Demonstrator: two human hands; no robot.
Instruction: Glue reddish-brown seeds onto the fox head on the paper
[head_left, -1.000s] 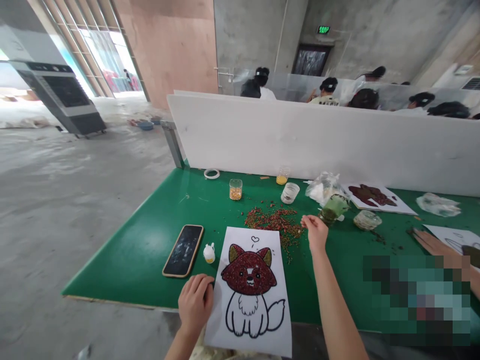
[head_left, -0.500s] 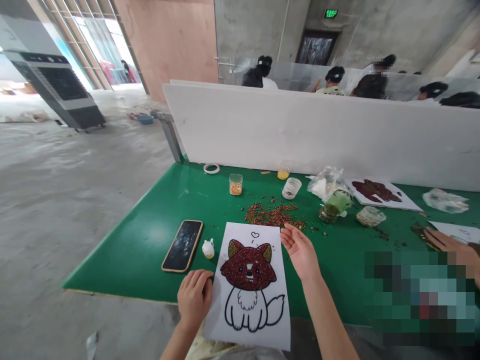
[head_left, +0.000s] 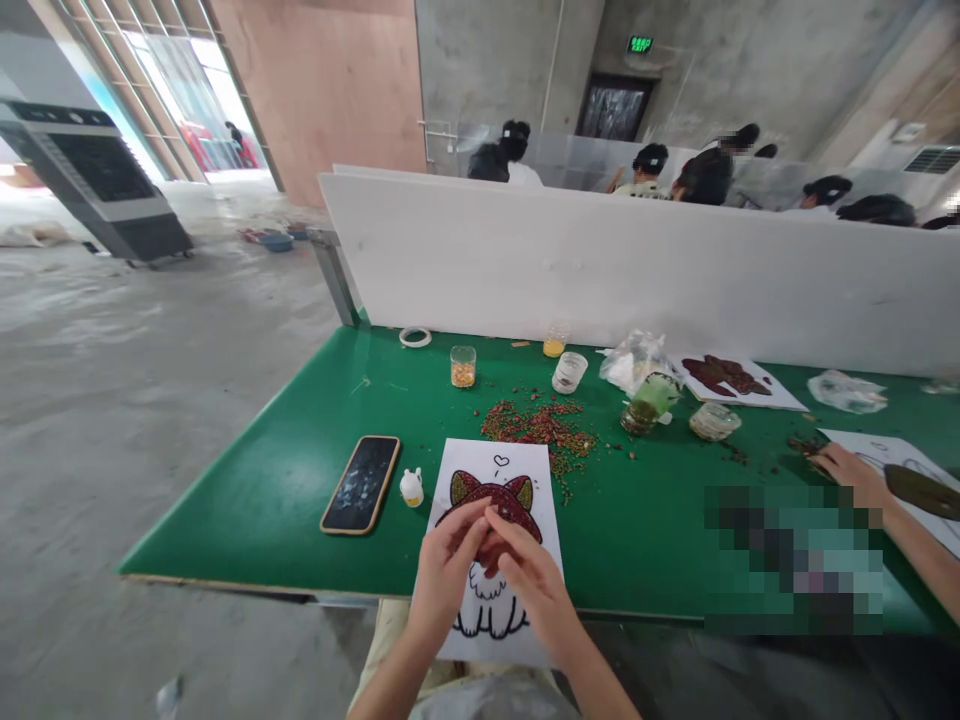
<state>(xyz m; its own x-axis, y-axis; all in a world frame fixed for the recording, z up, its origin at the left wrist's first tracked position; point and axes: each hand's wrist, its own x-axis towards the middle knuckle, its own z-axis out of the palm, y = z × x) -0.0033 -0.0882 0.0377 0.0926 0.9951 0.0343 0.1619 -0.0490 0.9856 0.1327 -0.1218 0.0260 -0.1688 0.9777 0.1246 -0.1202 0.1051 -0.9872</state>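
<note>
A paper with a fox drawing lies at the table's front edge, overhanging it. Dark red bits cover the fox's head, and its ears are filled greenish; the chest and legs are bare white with black outlines. Above the head, my left hand and my right hand meet at the fingertips with bent fingers. Anything small between them is hidden. Beyond the paper's top edge spreads a loose pile of red and green beans. A small white bottle stands left of the paper.
A phone lies at left. Farther back are a cup of yellow kernels, a tape roll, a clear jar, a tipped green-tinted jar and a plastic bag. A white partition stands behind; a co-worker's hand works at right.
My right hand has come left from beside the paper, and my left hand has risen from its left edge; they now meet over the fox's head. The view has shifted slightly.
</note>
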